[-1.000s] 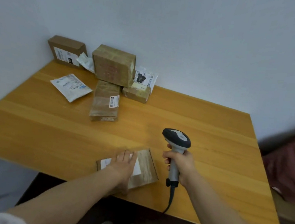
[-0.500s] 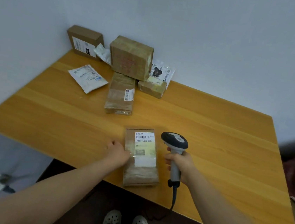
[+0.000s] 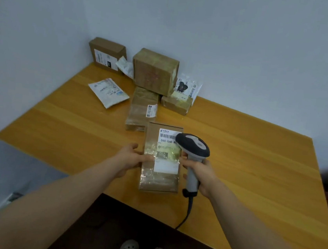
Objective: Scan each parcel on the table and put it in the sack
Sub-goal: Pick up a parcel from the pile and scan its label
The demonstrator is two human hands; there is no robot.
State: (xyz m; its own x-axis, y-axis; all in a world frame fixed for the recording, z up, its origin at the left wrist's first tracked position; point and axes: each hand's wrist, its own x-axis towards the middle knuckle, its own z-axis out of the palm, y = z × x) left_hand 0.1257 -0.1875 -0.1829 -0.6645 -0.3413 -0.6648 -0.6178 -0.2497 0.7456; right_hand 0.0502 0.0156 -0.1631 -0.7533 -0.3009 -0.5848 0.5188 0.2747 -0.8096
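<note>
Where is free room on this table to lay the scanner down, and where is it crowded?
Bare: the orange wooden table's right side, from the grey handheld scanner to the right edge; the left strip between the white flat mailer and the near edge. Crowded: the far corner, with brown cardboard boxes.

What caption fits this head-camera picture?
Left hand holds a parcel while the right hand holds the scanner over its label.

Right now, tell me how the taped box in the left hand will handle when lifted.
The taped box probably stays stiff: its cardboard edges look straight. The glossy tape across it may be slippery, so the left hand should grip its edges. Flat-sided, it should not roll.
</note>
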